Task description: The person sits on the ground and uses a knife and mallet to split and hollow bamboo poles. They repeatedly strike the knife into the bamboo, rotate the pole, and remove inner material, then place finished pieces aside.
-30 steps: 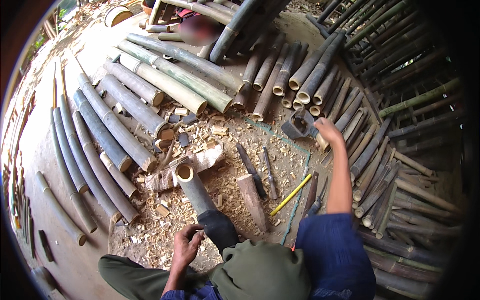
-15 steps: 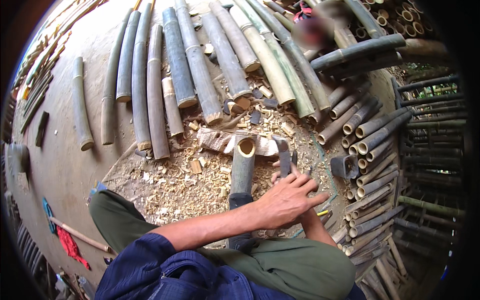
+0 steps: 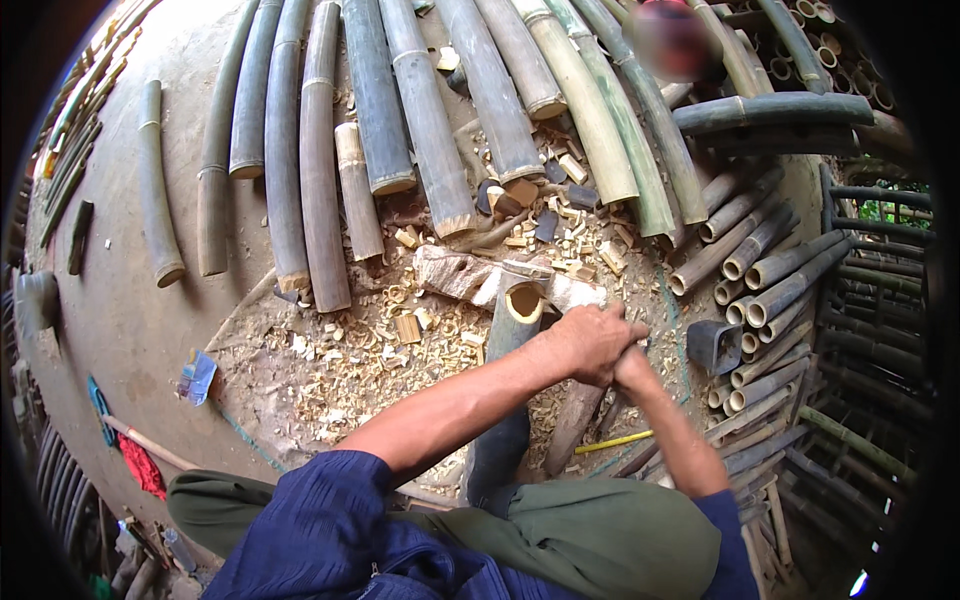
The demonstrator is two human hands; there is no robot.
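Observation:
A thick bamboo tube (image 3: 500, 440) slants away from my lap, its pale, freshly cut hollow end pointing up. That end leans by a long pinkish-white block (image 3: 450, 277). My left hand (image 3: 590, 345) is closed just right of the tube's mouth, its forearm crossing over the tube. Pressed up against it, my right hand (image 3: 630, 368) is also closed. Between them they grip a knife with a wide dark blade; its handle is covered by my fingers and most of the blade is hidden beside the tube's rim.
Several long bamboo poles (image 3: 430, 150) lie ahead on the ground. Cut tubes (image 3: 770, 310) are stacked at the right, by a dark square container (image 3: 714, 346). Wood chips (image 3: 370, 370) cover the ground around the tube. A yellow strip (image 3: 615, 442) lies near my right forearm.
My hands and the knife have moved right and away from me, and the blade has gone mostly out of sight. The tube now tilts more to the right. The whole view has shifted slightly.

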